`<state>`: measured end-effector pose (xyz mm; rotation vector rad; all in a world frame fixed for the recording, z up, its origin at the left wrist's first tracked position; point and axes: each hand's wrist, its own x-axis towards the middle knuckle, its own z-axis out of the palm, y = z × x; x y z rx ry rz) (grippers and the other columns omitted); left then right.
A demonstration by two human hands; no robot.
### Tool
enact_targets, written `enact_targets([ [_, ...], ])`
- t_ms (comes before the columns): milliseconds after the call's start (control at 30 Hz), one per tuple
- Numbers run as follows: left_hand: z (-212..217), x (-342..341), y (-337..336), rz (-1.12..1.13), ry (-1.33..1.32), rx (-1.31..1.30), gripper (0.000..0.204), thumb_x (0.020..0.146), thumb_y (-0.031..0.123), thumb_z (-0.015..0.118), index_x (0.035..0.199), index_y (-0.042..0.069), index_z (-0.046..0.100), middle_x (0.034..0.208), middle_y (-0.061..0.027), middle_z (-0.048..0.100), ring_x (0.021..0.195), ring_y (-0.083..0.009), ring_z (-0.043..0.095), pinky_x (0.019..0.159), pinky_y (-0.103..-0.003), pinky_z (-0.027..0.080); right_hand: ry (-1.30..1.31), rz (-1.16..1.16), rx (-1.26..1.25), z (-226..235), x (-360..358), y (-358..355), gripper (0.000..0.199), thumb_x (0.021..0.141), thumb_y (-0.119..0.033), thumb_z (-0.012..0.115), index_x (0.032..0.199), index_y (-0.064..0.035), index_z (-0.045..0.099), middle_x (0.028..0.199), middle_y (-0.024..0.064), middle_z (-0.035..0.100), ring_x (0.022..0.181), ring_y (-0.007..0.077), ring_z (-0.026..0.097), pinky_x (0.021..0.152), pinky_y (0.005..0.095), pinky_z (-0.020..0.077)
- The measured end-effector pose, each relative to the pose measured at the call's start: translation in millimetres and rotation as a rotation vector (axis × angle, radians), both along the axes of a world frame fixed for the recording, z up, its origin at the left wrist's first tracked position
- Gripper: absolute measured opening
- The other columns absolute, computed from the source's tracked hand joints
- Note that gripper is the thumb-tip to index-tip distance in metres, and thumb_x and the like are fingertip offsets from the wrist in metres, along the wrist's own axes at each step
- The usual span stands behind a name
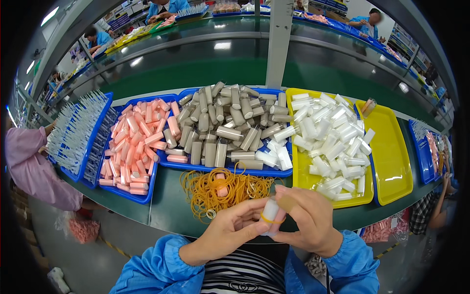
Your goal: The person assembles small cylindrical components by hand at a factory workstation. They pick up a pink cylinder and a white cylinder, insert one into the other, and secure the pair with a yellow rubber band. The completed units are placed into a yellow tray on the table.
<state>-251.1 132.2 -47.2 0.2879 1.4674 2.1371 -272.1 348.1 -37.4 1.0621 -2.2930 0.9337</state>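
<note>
Pale tubes [270, 214] bundled by orange rubber band [269, 220]

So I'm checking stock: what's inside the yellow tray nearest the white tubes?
The near yellow tray holds a heap of white tubes covering most of its floor; whatever lies beneath them is hidden. The second yellow tray behind it looks bare.

A factory assembly line. A long green conveyor belt [205, 63] runs across at twelve o'clock, lined with blue trays [129, 188] and yellow trays [391, 161] heaped with small plastic tubes [328, 137]. Workers in blue coats [100, 38] sit along the far side.
</note>
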Motion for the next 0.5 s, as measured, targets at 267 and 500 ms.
enact_targets([
  [267, -9.1, 6.3, 2.4, 0.040, 0.384, -0.269, 0.066, 0.088, 0.004, 0.074, 0.146, -0.002, 0.043, 0.135, -0.0163, 0.055, 0.128, -0.0229, 0.054, 0.103, -0.037, 0.050, -0.625, 0.189, -0.218, 20.6, -3.5, 23.5, 0.066, 0.076, -0.015, 0.086, 0.135, -0.0018, 0.057, 0.119, 0.0118, 0.061, 0.096, 0.0185, 0.060, 0.080, 0.0313, 0.0525],
  [500, -15.4, 12.2, 4.0, 0.087, 0.231, -0.175, 0.054, 0.084, -0.002, 0.076, 0.134, -0.004, 0.056, 0.133, -0.0177, 0.058, 0.117, -0.0235, 0.062, 0.103, -0.036, 0.052, -0.731, 0.051, -0.433, 8.6, 6.7, 27.1, 0.050, 0.069, -0.017, 0.092, 0.110, -0.0018, 0.069, 0.097, 0.0084, 0.065, 0.087, 0.0177, 0.064, 0.073, 0.0277, 0.0519],
])
